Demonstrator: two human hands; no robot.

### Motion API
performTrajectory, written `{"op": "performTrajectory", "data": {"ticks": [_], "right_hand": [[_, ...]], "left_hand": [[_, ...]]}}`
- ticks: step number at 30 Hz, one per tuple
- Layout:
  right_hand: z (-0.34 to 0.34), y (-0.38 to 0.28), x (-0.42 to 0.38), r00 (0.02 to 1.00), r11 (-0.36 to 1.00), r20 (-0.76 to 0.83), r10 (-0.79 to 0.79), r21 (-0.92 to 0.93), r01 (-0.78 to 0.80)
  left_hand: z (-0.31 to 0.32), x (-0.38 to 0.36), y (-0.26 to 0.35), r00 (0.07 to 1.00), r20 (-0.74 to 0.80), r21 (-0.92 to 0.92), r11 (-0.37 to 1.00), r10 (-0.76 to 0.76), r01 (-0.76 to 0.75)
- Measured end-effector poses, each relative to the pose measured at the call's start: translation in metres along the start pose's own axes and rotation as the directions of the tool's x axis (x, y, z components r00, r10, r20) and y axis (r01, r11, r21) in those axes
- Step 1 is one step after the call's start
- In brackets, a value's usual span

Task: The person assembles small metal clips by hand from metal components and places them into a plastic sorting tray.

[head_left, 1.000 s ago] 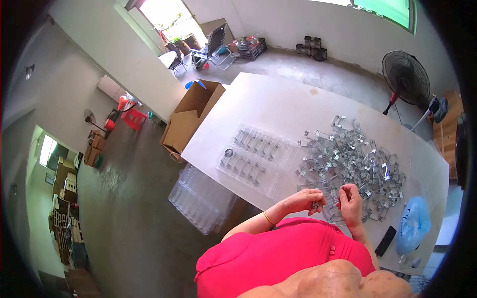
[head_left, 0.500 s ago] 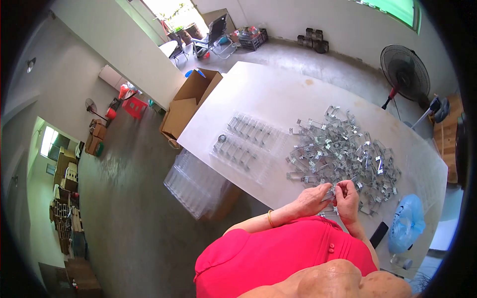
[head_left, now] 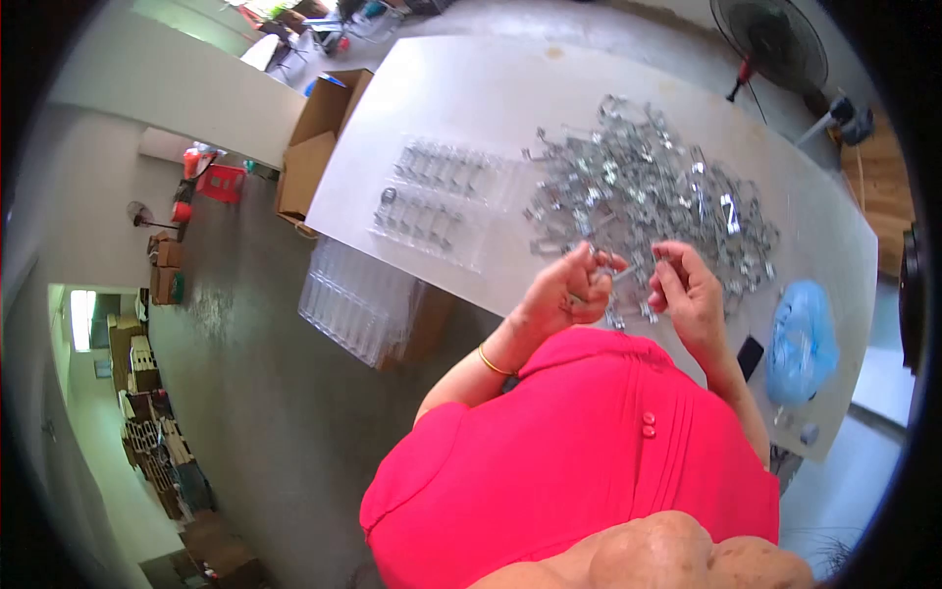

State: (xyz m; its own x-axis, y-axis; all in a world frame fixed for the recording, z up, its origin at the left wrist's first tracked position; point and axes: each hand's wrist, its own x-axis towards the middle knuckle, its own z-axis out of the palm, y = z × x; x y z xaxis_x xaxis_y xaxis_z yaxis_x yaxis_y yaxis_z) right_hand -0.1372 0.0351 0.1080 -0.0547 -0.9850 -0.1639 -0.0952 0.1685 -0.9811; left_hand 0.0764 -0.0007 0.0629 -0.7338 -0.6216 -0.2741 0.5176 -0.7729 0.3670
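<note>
Both hands, left hand (head_left: 569,293) and right hand (head_left: 687,290), pinch one small metal clip (head_left: 620,278) between them, just short of the clip pile (head_left: 648,187).

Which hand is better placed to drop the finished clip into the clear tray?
Left, probably. The left hand sits on the side of the clear tray and pinches a metal clip; the right hand lies farther away, by the clip pile.

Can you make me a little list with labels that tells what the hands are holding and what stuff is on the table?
left hand: pinches a small silver metal clip
right hand: beside the clip, contact unclear
white table: bears everything below
pile of silver metal clips: beyond the hands
clear plastic compartment tray: left of pile, some clips inside
blue plastic bag: right edge
</note>
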Motion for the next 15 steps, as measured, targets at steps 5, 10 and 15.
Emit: {"op": "performTrajectory", "data": {"ticks": [5,10,15], "right_hand": [[0.01,-0.016,-0.004,0.984,0.974,0.029,-0.174,-0.145,0.177],[0.031,-0.027,-0.002,0.985,0.964,0.021,-0.173,-0.201,0.174],[0.052,-0.029,0.004,0.989,0.954,0.013,-0.15,-0.262,0.148]], "left_hand": [[-0.001,-0.006,0.01,0.988,0.148,-0.167,0.984,-0.044,0.069],[-0.004,-0.009,0.022,0.988,0.133,-0.05,0.995,-0.081,0.088],[-0.011,-0.014,0.035,0.991,0.097,0.078,0.993,-0.095,0.087]]}}
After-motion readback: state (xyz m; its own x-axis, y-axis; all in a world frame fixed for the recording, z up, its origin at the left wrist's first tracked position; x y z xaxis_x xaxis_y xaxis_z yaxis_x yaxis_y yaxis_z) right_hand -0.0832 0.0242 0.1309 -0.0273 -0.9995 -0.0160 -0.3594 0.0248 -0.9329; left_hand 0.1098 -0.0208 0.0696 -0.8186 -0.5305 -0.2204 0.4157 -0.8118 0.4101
